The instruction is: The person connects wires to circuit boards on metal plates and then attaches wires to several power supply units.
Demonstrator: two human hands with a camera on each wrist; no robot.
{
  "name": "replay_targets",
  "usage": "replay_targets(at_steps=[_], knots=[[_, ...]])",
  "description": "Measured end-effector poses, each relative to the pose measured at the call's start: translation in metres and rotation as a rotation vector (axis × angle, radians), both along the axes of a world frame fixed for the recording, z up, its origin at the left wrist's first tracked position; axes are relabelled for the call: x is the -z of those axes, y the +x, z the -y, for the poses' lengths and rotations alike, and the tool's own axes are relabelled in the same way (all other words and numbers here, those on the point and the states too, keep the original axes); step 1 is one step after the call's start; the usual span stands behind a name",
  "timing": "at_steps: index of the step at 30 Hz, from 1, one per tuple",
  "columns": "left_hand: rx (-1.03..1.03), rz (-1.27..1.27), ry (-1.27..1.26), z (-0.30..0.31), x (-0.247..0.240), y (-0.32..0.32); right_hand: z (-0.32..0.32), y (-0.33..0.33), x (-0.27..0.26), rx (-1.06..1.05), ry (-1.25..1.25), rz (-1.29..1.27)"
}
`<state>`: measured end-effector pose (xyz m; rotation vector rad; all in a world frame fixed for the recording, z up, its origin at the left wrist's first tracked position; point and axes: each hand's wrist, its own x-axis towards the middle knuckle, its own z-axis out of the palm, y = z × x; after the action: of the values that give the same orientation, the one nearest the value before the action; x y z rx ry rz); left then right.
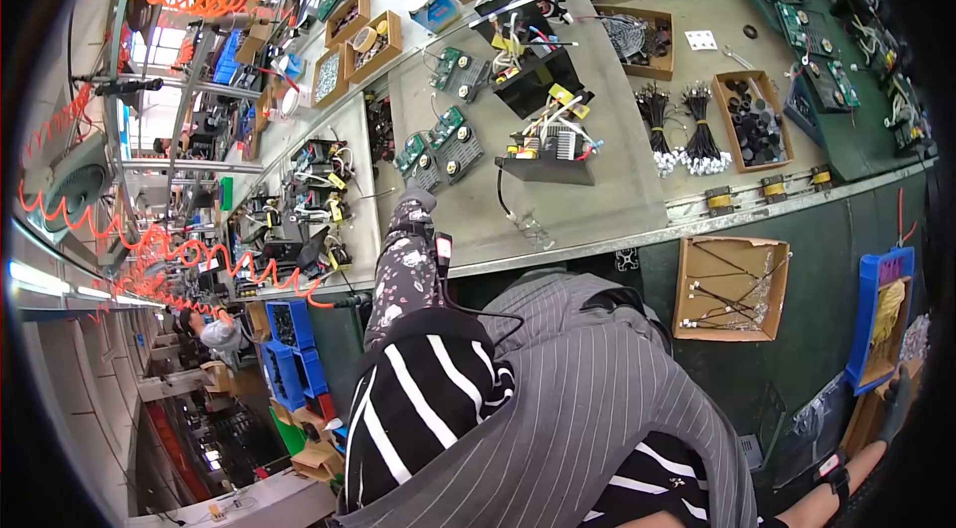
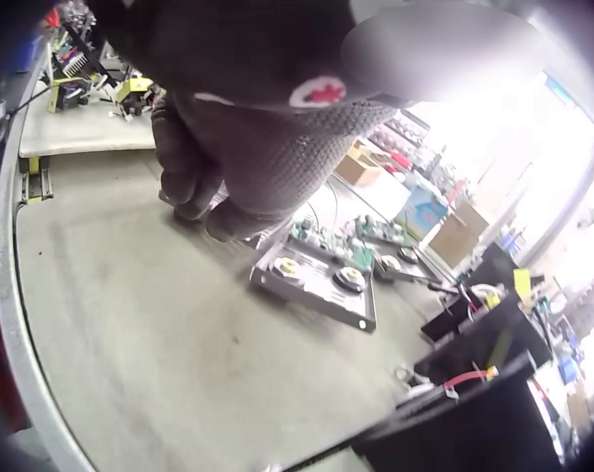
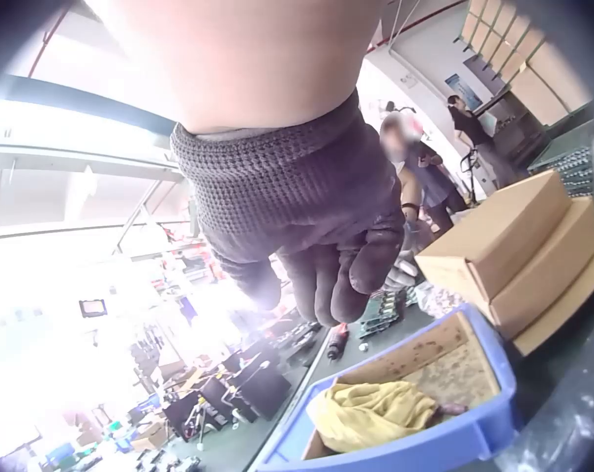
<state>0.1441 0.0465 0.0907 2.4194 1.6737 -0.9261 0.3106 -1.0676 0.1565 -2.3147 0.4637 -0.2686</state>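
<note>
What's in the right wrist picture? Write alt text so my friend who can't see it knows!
The dark-gloved right hand points downward, holding nothing visible. Below it in the picture is a blue bin with crumpled yellow fabric inside. Cardboard boxes sit at right, with people farther back.

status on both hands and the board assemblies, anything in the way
Left hand at the board assemblies, grip unclear. Right hand loose, holding nothing, near the blue bin. Black housings stand close by, no obvious block.
</note>
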Motion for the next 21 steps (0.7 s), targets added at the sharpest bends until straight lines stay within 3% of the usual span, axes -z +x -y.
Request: replay_targets(at_steps=[2, 5, 8, 10, 12, 13, 14, 15, 16, 17, 20, 21], knots=[[-0.025, 0.047, -0.019, -0.003, 0.006, -0.001, -0.010, 0.023, -0.028, -0.104, 0.234, -0.453], [-0.063, 0.219, -0.042, 0.012, -0.009, -0.006, -0.052, 0.027, -0.042, -0.229, 0.137, -0.391], [-0.120, 0.306, -0.041, 0.030, -0.028, -0.012, -0.161, 0.015, -0.081, -0.290, 0.159, -0.399], [-0.177, 0.196, 0.004, 0.008, 0.003, -0.030, -0.223, 0.002, -0.096, -0.328, 0.201, -0.416], [0.022, 0.071, -0.098, -0.014, 0.052, -0.061, -0.271, -0.007, -0.110, -0.378, 0.174, -0.463], [-0.540, 0.602, -0.136, 0.000, 0.066, -0.068, -0.287, -0.012, -0.113, -0.417, 0.136, -0.493], [-0.510, 0.600, -0.157, -0.002, 0.077, -0.059, -0.298, -0.013, -0.111, -0.482, 0.118, -0.489], [-0.463, 0.625, -0.192, 0.000, 0.082, -0.038, -0.306, -0.018, -0.108, -0.523, 0.103, -0.487], [-0.389, 0.649, -0.245, 0.001, 0.092, 0.006, -0.314, -0.024, -0.107, -0.621, -0.064, -0.394], [-0.285, 0.671, -0.319, 0.014, 0.104, 0.064, -0.334, -0.031, -0.115, -0.555, -0.021, -0.392], [0.054, 0.734, -0.562, 0.105, 0.108, 0.252, -0.336, -0.042, -0.117, -0.633, -0.110, -0.457], [0.148, 0.742, -0.610, 0.127, 0.096, 0.291, -0.336, -0.047, -0.117, -0.545, -0.088, -0.543]])
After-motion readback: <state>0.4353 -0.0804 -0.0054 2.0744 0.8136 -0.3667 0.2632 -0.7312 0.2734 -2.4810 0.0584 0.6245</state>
